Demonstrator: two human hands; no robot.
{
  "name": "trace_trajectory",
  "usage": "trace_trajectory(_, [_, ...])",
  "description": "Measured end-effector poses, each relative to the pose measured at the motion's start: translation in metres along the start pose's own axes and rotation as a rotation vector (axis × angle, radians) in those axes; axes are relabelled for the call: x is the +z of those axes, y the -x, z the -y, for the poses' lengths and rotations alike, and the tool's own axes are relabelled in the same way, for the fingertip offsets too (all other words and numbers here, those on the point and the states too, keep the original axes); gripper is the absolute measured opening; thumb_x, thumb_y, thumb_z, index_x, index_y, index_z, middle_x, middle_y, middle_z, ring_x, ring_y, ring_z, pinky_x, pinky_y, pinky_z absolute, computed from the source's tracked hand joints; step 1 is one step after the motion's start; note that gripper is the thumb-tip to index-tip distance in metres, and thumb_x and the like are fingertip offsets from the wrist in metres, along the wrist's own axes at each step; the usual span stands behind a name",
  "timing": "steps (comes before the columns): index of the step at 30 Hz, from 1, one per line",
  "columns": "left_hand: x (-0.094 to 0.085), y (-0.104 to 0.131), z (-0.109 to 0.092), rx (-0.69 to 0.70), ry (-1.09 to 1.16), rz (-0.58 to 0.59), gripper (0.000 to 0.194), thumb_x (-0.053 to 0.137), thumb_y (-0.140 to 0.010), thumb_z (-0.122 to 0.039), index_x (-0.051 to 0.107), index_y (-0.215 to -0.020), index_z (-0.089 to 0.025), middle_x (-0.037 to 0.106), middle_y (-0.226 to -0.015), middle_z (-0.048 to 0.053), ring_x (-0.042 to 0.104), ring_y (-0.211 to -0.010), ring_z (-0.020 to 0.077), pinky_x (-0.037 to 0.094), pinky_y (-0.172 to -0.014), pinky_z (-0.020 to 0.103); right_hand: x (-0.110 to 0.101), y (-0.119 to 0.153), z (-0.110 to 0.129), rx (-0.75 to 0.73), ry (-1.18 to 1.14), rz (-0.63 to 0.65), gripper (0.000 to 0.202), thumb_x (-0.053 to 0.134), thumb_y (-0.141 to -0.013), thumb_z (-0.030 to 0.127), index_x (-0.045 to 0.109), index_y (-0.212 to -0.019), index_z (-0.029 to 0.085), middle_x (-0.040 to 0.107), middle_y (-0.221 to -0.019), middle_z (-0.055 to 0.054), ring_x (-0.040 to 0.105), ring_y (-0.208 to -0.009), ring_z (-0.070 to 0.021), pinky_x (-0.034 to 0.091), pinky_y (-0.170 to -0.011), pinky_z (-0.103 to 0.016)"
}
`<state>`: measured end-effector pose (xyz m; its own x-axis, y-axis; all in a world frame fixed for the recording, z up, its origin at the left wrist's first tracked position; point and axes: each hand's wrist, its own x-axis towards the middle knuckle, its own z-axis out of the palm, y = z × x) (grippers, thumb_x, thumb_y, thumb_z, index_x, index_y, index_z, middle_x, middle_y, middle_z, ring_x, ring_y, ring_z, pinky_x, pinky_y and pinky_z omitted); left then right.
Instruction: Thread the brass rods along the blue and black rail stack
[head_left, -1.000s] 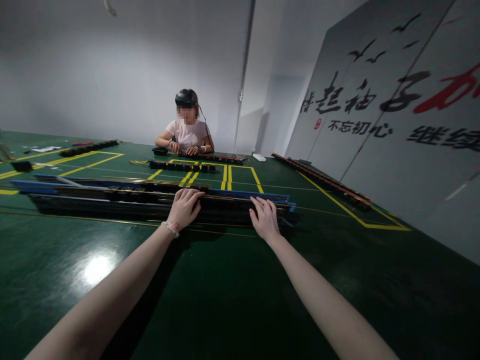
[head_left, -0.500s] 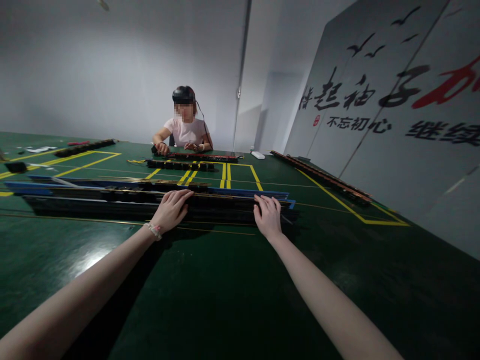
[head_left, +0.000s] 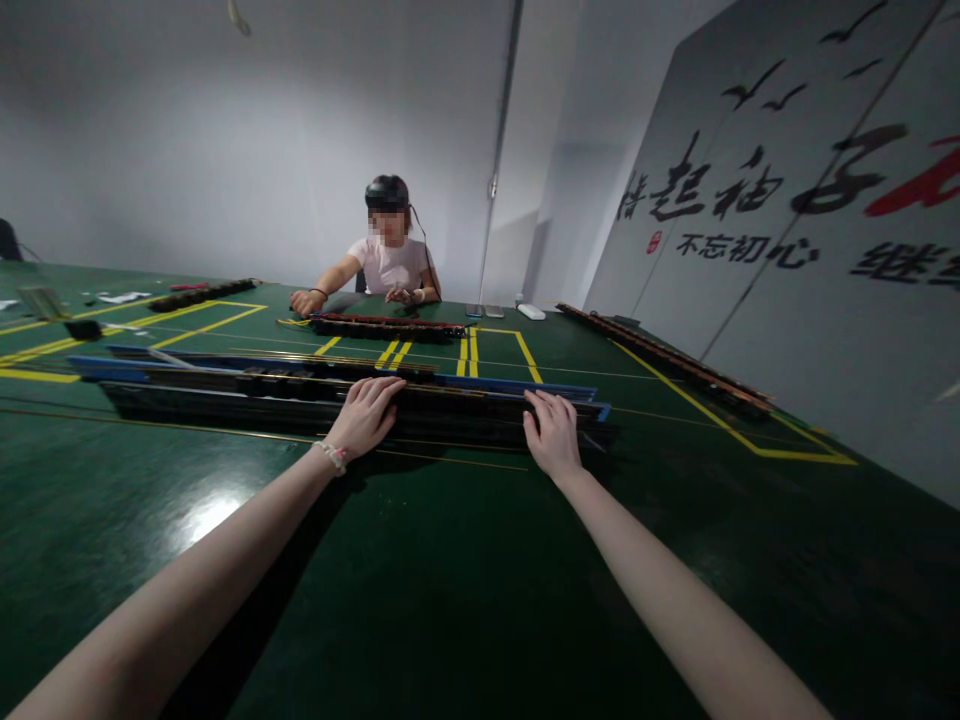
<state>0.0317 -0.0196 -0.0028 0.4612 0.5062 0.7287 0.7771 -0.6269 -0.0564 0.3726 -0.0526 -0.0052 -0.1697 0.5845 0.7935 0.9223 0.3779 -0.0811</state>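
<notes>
A long black trough with blue edge strips lies across the table in front of me. My left hand, with a beaded bracelet on its wrist, bends its fingers over the near wall near the middle. Farther right, my right hand curls over the same wall near the trough's right end, thumb on the near side. Black blocks and thin brass-coloured rods lie in or along the trough left of my left hand. What is under my fingertips is hidden.
Across the green table sits a co-worker wearing a headset, behind a dark red-and-black strip. Another long strip runs along the right edge. Yellow tape marks the table. Phones lie near the back.
My view has turned slightly left; my hands stay on the trough wall. The co-worker's arm now reaches outward to the left side of my view, and the strips before them look closer together.
</notes>
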Motion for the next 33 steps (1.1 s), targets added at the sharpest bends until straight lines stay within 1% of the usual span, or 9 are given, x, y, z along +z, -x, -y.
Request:
trace_trajectory(5, [0.000,0.000,0.001,-0.013,-0.009,-0.021,0.044,0.038,-0.091,-0.024,0.042,-0.134,-0.019,0.053,-0.128,0.011,0.047,-0.120,0.0239,0.034,-0.103,0.043,-0.001,-0.001,0.005,-0.044,0.020,0.053,0.044,0.031,-0.097,0.032,0.055,-0.129,0.015,0.065,-0.117,-0.011,0.053,-0.119,-0.0230,0.033,-0.107,-0.047])
trace_trajectory(10, [-0.003,0.000,0.003,-0.059,-0.033,-0.063,0.037,0.038,-0.092,-0.025,0.049,-0.127,-0.020,0.055,-0.125,0.010,0.047,-0.117,0.0241,0.035,-0.102,0.042,-0.001,-0.001,0.010,-0.069,0.046,0.093,0.044,0.032,-0.097,0.032,0.052,-0.132,0.014,0.066,-0.119,-0.010,0.052,-0.120,-0.0226,0.030,-0.108,-0.048])
trace_trajectory(14, [-0.005,0.001,0.006,-0.081,-0.040,-0.071,0.035,0.038,-0.092,-0.025,0.052,-0.124,-0.021,0.056,-0.124,0.009,0.048,-0.116,0.0241,0.036,-0.099,0.041,0.000,-0.001,0.009,-0.029,0.060,0.029,0.040,0.034,-0.097,0.029,0.057,-0.125,0.015,0.070,-0.108,-0.008,0.054,-0.115,-0.0219,0.026,-0.109,-0.048])
trace_trajectory(19, [-0.006,0.005,0.016,-0.120,-0.052,-0.116,0.031,0.038,-0.092,-0.026,0.055,-0.116,-0.020,0.058,-0.120,0.008,0.051,-0.112,0.0235,0.036,-0.097,0.040,0.001,0.000,-0.001,0.140,0.041,-0.079,0.037,0.035,-0.096,0.030,0.064,-0.115,0.018,0.072,-0.099,-0.007,0.057,-0.107,-0.0230,0.026,-0.107,-0.050])
trace_trajectory(21, [-0.005,0.006,0.020,-0.134,-0.052,-0.129,0.030,0.037,-0.092,-0.025,0.056,-0.115,-0.020,0.060,-0.117,0.008,0.053,-0.109,0.0227,0.036,-0.096,0.040,0.003,0.000,-0.004,0.164,0.028,-0.093,0.036,0.035,-0.096,0.030,0.065,-0.113,0.019,0.072,-0.097,-0.007,0.058,-0.105,-0.0229,0.026,-0.106,-0.050])
trace_trajectory(25, [-0.004,0.008,0.024,-0.132,-0.034,-0.133,0.030,0.036,-0.092,-0.025,0.056,-0.115,-0.020,0.061,-0.113,0.008,0.054,-0.106,0.0216,0.036,-0.096,0.039,0.004,0.001,-0.005,0.106,-0.006,-0.054,0.034,0.037,-0.094,0.029,0.062,-0.116,0.018,0.071,-0.099,-0.006,0.057,-0.107,-0.0217,0.025,-0.108,-0.048])
trace_trajectory(28, [-0.006,0.008,0.025,-0.125,-0.027,-0.137,0.031,0.037,-0.092,-0.024,0.056,-0.116,-0.020,0.062,-0.112,0.007,0.055,-0.106,0.0212,0.036,-0.096,0.039,0.003,0.000,-0.002,0.057,-0.033,0.005,0.036,0.037,-0.095,0.030,0.059,-0.121,0.017,0.070,-0.106,-0.006,0.054,-0.113,-0.0219,0.027,-0.108,-0.046])
trace_trajectory(31, [-0.008,0.009,0.027,-0.112,-0.027,-0.141,0.031,0.038,-0.092,-0.023,0.057,-0.116,-0.021,0.063,-0.110,0.006,0.055,-0.105,0.0203,0.036,-0.097,0.039,0.002,0.000,0.001,0.030,-0.040,0.056,0.039,0.036,-0.096,0.032,0.055,-0.126,0.016,0.067,-0.113,-0.007,0.052,-0.118,-0.0221,0.028,-0.108,-0.045])
trace_trajectory(33, [-0.011,0.009,0.028,-0.105,-0.028,-0.141,0.032,0.039,-0.091,-0.023,0.057,-0.117,-0.022,0.063,-0.110,0.006,0.056,-0.103,0.0198,0.035,-0.097,0.038,0.002,0.001,0.002,0.023,-0.042,0.064,0.040,0.035,-0.096,0.032,0.054,-0.127,0.016,0.068,-0.112,-0.007,0.052,-0.118,-0.0219,0.028,-0.108,-0.046])
